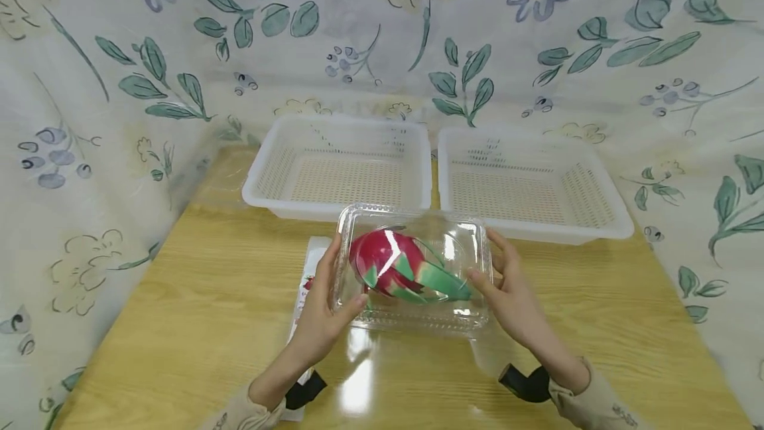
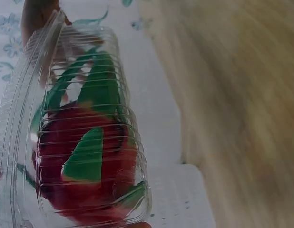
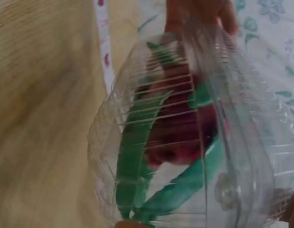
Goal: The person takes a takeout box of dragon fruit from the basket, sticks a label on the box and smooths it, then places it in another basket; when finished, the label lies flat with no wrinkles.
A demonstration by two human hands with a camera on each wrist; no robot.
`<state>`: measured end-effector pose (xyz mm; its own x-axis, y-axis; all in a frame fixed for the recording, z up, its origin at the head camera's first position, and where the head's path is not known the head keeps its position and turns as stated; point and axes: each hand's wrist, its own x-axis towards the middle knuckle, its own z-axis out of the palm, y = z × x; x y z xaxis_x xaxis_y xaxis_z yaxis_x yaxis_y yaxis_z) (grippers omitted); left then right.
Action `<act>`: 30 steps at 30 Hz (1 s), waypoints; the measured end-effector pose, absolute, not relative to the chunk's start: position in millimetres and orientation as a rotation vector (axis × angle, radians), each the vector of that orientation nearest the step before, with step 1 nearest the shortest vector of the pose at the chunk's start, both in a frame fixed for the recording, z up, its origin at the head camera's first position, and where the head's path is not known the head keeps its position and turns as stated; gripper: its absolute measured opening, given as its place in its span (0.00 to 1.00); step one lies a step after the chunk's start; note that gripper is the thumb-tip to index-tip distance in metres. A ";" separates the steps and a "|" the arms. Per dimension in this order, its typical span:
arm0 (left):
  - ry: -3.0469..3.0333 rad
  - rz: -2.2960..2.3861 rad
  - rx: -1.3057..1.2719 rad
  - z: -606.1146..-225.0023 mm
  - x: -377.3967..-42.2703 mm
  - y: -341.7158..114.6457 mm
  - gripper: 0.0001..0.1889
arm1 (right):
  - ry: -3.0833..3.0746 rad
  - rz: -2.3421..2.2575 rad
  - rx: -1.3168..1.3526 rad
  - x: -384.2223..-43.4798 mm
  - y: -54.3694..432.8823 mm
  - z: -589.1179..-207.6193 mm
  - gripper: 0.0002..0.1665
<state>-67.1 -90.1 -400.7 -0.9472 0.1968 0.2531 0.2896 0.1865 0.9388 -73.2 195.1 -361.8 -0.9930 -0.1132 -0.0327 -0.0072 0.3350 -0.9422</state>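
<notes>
Both hands hold a clear plastic clamshell box (image 1: 412,318), lid closed, raised over the wooden table in the head view. Inside lies a red dragon fruit (image 1: 382,254) with green scales, its green tip pointing right. My left hand (image 1: 319,317) grips the box's left end, thumb at the near left corner. The right hand (image 1: 513,294) grips the right end, with its thumb over the front face. Through the ribbed side wall, the left wrist view shows the dragon fruit (image 2: 85,161) close up. Its green leaves (image 3: 137,156) face the camera in the right wrist view.
Two white perforated baskets (image 1: 256,199) (image 1: 623,221) stand side by side at the back of the table (image 1: 197,310). A flat white printed packet (image 1: 315,247) lies partly under the left hand and box. Flower-patterned cloth (image 1: 382,38) hangs behind and along the sides.
</notes>
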 end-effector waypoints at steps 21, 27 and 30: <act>-2.547 -2.014 -0.281 -432.7 -49.3 -89.1 0.45 | 2.384 -1.781 0.190 -49.7 183.1 -407.2 0.40; -2.540 -2.008 -0.262 -439.4 -52.5 -88.5 0.45 | 2.385 -1.780 0.173 -52.0 183.2 -416.3 0.40; -2.556 -1.979 -0.254 -442.6 -53.0 -86.8 0.46 | 2.364 -1.802 0.178 -52.3 183.3 -422.8 0.40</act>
<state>-53.0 -86.8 -442.6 -0.9827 0.1846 0.0158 0.0615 0.2447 0.9676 -52.3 183.3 -422.8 -0.9795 -0.0044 -0.2016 0.1932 0.2657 -0.9445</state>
